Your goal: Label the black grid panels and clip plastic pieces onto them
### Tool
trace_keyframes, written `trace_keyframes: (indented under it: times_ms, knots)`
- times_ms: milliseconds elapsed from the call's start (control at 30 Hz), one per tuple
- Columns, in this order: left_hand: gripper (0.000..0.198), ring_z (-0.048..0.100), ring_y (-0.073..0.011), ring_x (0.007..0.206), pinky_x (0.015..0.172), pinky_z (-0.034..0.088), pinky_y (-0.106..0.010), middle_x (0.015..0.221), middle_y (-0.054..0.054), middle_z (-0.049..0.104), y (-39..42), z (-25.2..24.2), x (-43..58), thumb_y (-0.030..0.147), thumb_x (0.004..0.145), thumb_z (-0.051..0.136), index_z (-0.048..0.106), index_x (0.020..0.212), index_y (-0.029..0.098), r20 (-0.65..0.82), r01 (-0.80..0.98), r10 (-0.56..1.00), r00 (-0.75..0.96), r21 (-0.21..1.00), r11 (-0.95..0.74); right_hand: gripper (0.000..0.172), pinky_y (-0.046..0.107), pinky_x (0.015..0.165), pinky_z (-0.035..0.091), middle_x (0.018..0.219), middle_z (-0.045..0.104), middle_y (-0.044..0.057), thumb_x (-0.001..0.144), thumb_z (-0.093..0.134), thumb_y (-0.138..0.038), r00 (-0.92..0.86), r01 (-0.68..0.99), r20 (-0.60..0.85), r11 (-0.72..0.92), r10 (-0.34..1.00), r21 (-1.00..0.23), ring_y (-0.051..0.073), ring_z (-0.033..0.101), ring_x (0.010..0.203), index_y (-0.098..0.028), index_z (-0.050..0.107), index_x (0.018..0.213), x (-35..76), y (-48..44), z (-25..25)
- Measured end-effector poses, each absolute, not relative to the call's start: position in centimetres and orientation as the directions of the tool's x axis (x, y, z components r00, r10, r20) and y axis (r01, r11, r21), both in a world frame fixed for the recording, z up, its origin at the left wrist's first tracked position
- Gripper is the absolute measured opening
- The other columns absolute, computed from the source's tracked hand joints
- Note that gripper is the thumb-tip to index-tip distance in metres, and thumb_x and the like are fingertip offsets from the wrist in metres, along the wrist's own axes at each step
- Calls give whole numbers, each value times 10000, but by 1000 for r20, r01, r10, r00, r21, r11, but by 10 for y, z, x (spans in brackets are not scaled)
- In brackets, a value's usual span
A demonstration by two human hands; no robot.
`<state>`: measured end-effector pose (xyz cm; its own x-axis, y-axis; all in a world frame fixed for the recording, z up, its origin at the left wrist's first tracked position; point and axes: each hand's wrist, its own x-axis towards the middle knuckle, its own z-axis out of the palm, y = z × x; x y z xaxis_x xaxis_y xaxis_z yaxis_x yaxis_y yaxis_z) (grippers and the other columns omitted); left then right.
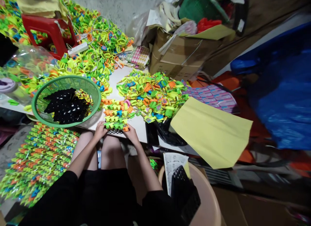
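Observation:
A black perforated tray (114, 131) lies at the table's front edge, above my knees. Rows of small plastic pieces (116, 117) in yellow, green, orange and blue stand on it; they resemble toy watches, but their exact kind is too small to tell. My left hand (100, 130) grips the tray's near left corner, fingers curled at its edge. At the near right corner my right hand (131, 134) is closed on the tray, its fingertips by an orange piece. Just beyond is a loose heap of similar pieces (155, 95). The undersides of both hands are hidden.
Left of the tray, a green basket (66, 77) holds black trays and small yellow-red items. A red stool (48, 28) stands among more heaped pieces. Filled rows (41, 158) lie low at left. Right are yellow paper (213, 132), a cardboard box (177, 54) and a round tub (211, 193).

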<state>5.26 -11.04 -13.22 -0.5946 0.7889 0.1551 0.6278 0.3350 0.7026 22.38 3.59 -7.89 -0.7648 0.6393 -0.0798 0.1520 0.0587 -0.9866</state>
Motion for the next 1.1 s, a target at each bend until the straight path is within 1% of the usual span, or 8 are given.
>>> trace_keyframes:
  times_ms: [67, 133, 300, 500, 767, 933, 1000, 1100]
  knots:
    - [217, 525, -245, 1065, 927, 430, -351, 1060, -75, 624, -110, -132, 52, 275, 780, 684, 697, 975, 178, 147, 619, 788, -598, 710, 337, 340, 262, 731, 499, 859, 679, 36, 660, 679, -359, -774, 143, -105, 11, 624, -990, 170, 616, 789, -166, 608, 931, 228, 34, -77]
    - [230, 526, -254, 1083, 939, 427, -362, 1087, -79, 632, -110, -131, 52, 306, 782, 684, 704, 973, 179, 134, 616, 791, -597, 709, 345, 373, 279, 779, 508, 899, 691, 46, 665, 698, -385, -778, 132, -108, -7, 618, -991, 184, 634, 848, -169, 616, 958, 232, 32, -76]
    - [267, 528, -268, 1094, 946, 424, -385, 1084, -85, 651, -107, -132, 51, 407, 796, 666, 713, 940, 187, 138, 628, 791, -595, 694, 351, 325, 304, 826, 514, 905, 700, 50, 680, 695, -384, -775, 114, -80, 15, 627, -993, 200, 648, 899, -177, 625, 920, 236, 30, -80]
    - [277, 528, -269, 1102, 941, 421, -395, 1091, -92, 646, -107, -136, 50, 430, 808, 646, 703, 906, 177, 159, 639, 798, -581, 696, 327, 293, 294, 825, 517, 887, 687, 40, 669, 693, -386, -774, 101, -92, -22, 626, -995, 191, 650, 904, -186, 582, 851, 232, 32, -89]
    - [234, 535, -272, 1115, 954, 427, -395, 1108, -98, 641, -110, -133, 50, 362, 765, 692, 700, 902, 171, 150, 633, 797, -585, 699, 333, 349, 282, 818, 507, 880, 673, 28, 650, 727, -408, -803, 109, -134, -78, 581, -991, 175, 640, 895, -192, 532, 843, 233, 32, -80]
    - [336, 592, -241, 1026, 916, 471, -370, 1084, -80, 659, -117, -132, 47, 351, 768, 666, 663, 1050, 169, 138, 515, 800, -583, 825, 234, 380, 300, 874, 500, 956, 672, 40, 662, 713, -347, -811, 70, -124, -115, 571, -991, 168, 647, 925, -185, 567, 973, 236, 29, -84]
    - [296, 608, -226, 979, 893, 482, -358, 1047, -67, 669, -121, -132, 45, 315, 802, 612, 656, 1059, 175, 129, 484, 802, -583, 849, 215, 373, 312, 881, 501, 975, 677, 51, 666, 687, -328, -796, 77, -125, -107, 592, -991, 176, 648, 933, -184, 580, 993, 236, 30, -89]
    - [218, 592, -232, 999, 922, 466, -374, 1025, -59, 671, -125, -131, 43, 270, 819, 590, 664, 1009, 191, 161, 527, 801, -576, 822, 214, 306, 313, 847, 513, 952, 690, 58, 667, 629, -286, -763, 117, -138, -75, 632, -990, 190, 646, 925, -183, 599, 953, 234, 31, -96]
